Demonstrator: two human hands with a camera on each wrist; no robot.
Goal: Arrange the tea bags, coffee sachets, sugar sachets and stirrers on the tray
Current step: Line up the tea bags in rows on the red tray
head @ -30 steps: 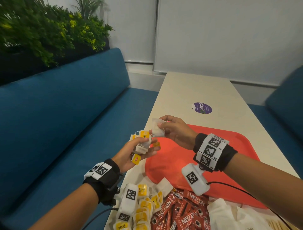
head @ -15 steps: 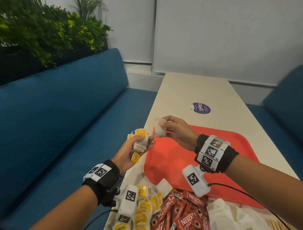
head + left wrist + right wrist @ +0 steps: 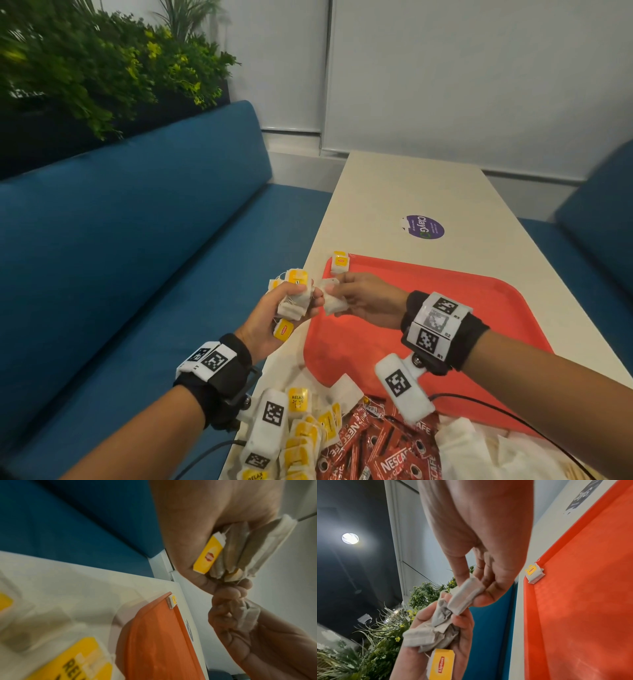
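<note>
At the bottom centre of the right wrist view, the yellow paper tea bag tag [image 3: 441,665] reads "Lipton" in a red badge. In the head view, the round purple sticker [image 3: 424,227] on the cream table reads "ClayG", the red coffee sachets [image 3: 394,462] at the bottom read "NESCAFE", and a yellow tea bag label [image 3: 297,399] at lower centre reads "RELAX".

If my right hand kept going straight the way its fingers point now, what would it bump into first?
The right hand, pinching one tea bag, points left at the left hand and its bunch of tea bags. It would likely meet that bunch or the left fingertips almost at once; they look nearly touching, though depth is unclear.
</note>
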